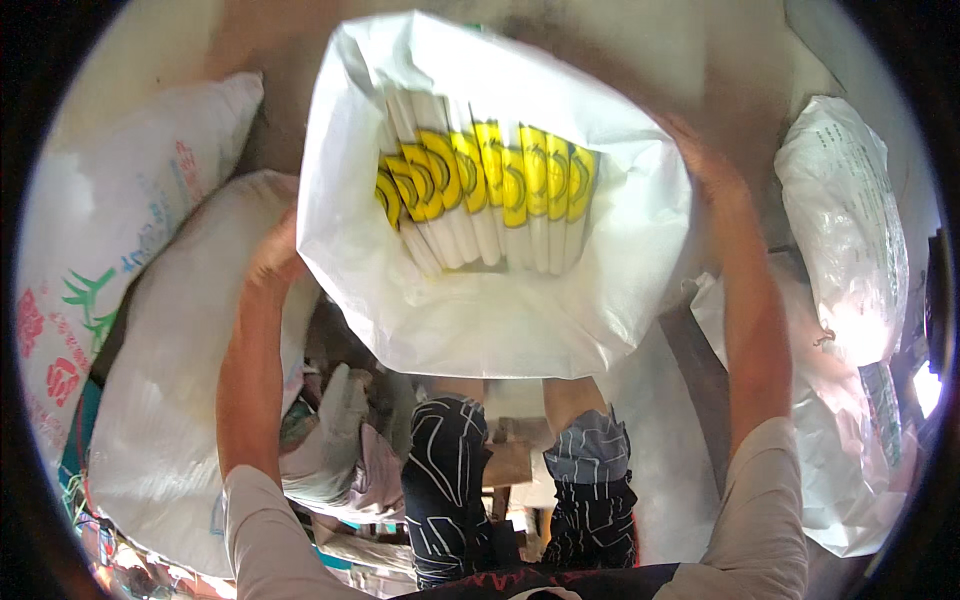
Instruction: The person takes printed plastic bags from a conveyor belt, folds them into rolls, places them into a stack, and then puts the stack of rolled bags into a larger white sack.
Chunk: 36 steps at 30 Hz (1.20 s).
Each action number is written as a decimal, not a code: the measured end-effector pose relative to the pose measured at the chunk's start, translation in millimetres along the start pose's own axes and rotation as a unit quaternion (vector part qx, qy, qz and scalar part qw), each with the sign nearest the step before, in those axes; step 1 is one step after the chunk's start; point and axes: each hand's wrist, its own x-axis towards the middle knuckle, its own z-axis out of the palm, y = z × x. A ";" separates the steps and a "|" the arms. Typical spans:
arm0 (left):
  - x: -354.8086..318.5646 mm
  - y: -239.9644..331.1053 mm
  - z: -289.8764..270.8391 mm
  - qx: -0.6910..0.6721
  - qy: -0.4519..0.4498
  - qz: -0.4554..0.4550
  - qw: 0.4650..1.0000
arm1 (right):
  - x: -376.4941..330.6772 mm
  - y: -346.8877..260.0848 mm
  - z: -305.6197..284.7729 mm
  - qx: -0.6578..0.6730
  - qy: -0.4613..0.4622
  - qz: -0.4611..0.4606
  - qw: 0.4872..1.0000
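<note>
A large white plastic sack (480, 340) is held up in front of me, its wide mouth facing me. Inside it stands a row of several slim white packets (500, 190) with yellow and black printing, packed side by side and leaning a little. My left hand (277, 248) grips the sack's left side, its fingers hidden behind the plastic. On the opposite side, my right hand (703, 165) has hold of the sack near its upper right rim, and most of its fingers are also out of sight.
Stuffed white sacks (180, 350) lean at the left, one with coloured printing. At the right are a filled clear-white bag (840, 220) and crumpled white plastic (840, 470). Below the held sack are my legs, a grey-pink cloth bundle (345, 450) and wooden pieces (508, 463).
</note>
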 end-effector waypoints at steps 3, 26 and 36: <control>36.1 24.9 52.3 0.086 -0.173 0.048 0.980 | 6.1 -3.1 18.9 -0.016 -0.096 -0.021 0.995; -45.2 6.6 103.2 0.103 -0.036 0.112 0.988 | -123.5 3.0 54.9 -0.155 0.093 0.035 0.983; -163.8 -1.5 93.4 0.491 0.239 0.129 0.828 | -191.7 16.5 8.7 -0.165 0.274 0.064 0.945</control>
